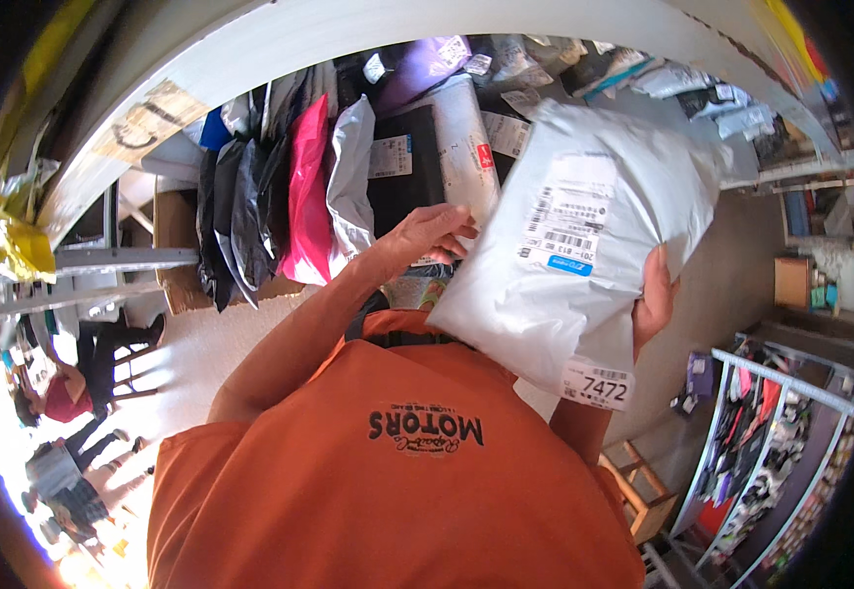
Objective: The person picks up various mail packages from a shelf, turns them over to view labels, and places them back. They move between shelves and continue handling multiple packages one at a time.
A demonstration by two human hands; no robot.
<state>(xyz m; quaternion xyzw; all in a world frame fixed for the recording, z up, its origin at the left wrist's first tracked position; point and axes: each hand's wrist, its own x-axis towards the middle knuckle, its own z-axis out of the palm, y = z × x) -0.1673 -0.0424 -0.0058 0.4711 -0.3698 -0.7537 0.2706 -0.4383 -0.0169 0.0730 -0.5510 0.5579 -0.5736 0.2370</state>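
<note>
A large white plastic mailer bag (500, 294) bearing printed labels hangs in front of my chest, tilted. My right hand (655, 298) grips its right edge, with the thumb over the front and the rest of the fingers hidden behind. My left hand (438, 232) is beside the bag's left edge, its fingers loosely bent and apart, and nothing shows in it. Just beyond that hand stand a black labelled parcel (412, 173) and a long white wrapped parcel (460, 140). A silver-white mailer (353, 166) and a bright pink mailer (308, 191) stand upright to their left.
Several dark mailers (235, 213) lean by a cardboard box (177, 239). Above them curves a pale shelf beam (250, 44). More parcels (714, 103) lie at upper right. A wooden stool (640, 493) and loaded racks (758, 442) stand at right. Other people (66, 390) are at left.
</note>
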